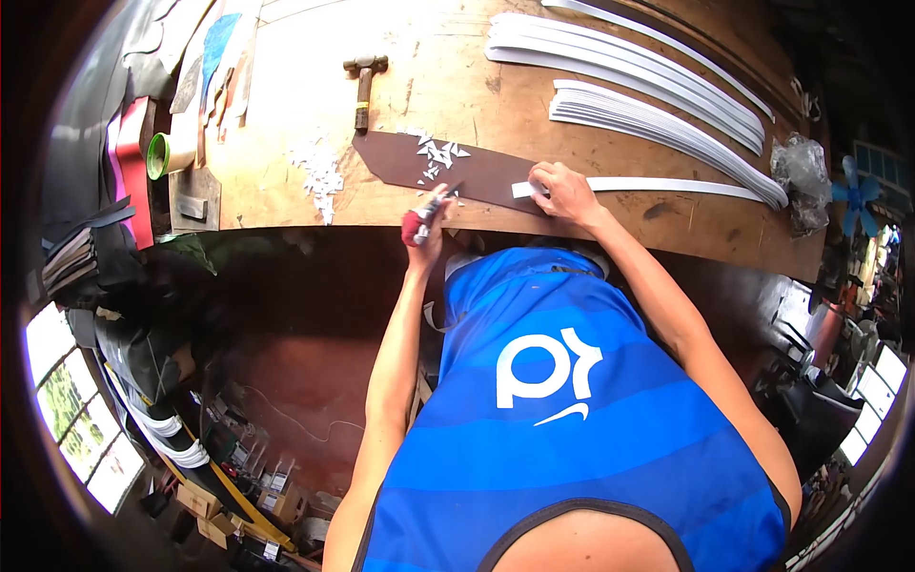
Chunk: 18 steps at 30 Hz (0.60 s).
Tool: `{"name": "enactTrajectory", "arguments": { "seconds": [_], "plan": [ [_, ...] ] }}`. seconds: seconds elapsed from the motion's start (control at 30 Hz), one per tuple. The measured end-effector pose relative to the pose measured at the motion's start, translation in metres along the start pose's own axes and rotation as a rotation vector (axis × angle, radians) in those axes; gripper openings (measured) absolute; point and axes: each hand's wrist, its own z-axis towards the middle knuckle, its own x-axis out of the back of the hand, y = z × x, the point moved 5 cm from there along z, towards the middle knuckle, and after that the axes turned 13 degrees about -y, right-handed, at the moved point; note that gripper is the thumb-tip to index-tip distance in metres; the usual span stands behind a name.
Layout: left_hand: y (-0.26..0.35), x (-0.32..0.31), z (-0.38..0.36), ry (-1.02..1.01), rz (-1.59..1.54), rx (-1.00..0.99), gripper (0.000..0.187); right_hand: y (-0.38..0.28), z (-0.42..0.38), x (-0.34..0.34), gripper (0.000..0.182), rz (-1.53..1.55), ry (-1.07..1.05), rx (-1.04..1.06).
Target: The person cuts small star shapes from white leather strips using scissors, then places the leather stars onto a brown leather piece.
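Observation:
My left hand (426, 227) is closed round a red-handled tool (416, 229) at the table's front edge; the tool is too small to make out clearly. My right hand (564, 193) pinches a white strip (667, 186) near its left end, over a dark brown sheet (486, 176). The strip runs right from my fingers across the wooden table (276, 105). Small white cut pieces (440, 153) lie on the sheet near my left hand, and another scatter of white scraps (320, 179) lies farther left.
A hammer (363, 93) lies behind the sheet. Stacks of white strips (629, 62) are at the back right, beside a clear plastic bag (801, 172). At the left are a green roll (159, 155), red material (135, 172) and a dark block (193, 208).

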Motion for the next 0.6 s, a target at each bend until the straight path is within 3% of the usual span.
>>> {"name": "enactTrajectory", "arguments": {
  "seconds": [0.03,0.13,0.2,0.27,0.4,0.5,0.53,0.6],
  "plan": [
    [-0.001,0.006,0.0,0.026,-0.048,0.04,0.027,0.0,-0.001,0.0,0.019,0.002,0.007,0.003],
    [0.008,-0.019,-0.004,-0.049,-0.238,-0.007,0.027,-0.001,0.0,0.001,0.019,-0.006,0.031,0.02],
    [0.007,-0.033,-0.004,-0.256,-0.028,-0.125,0.024,-0.003,0.0,0.001,0.019,-0.009,0.048,0.028],
    [0.009,-0.033,0.001,-0.248,0.026,-0.176,0.021,-0.003,0.001,0.002,0.019,-0.004,0.008,0.005],
    [-0.001,-0.006,0.013,0.005,-0.067,-0.049,0.022,-0.001,0.001,0.001,0.019,-0.013,0.0,-0.003],
    [0.006,-0.036,0.006,-0.203,-0.2,-0.049,0.023,-0.003,0.0,0.001,0.019,-0.011,0.033,-0.008],
    [0.001,-0.044,0.003,-0.329,-0.15,0.048,0.021,-0.004,0.0,0.002,0.019,-0.009,0.031,-0.013],
    [-0.005,-0.04,0.003,-0.263,-0.178,-0.034,0.019,-0.004,0.001,0.002,0.019,-0.009,0.032,-0.024]
  ]
}}
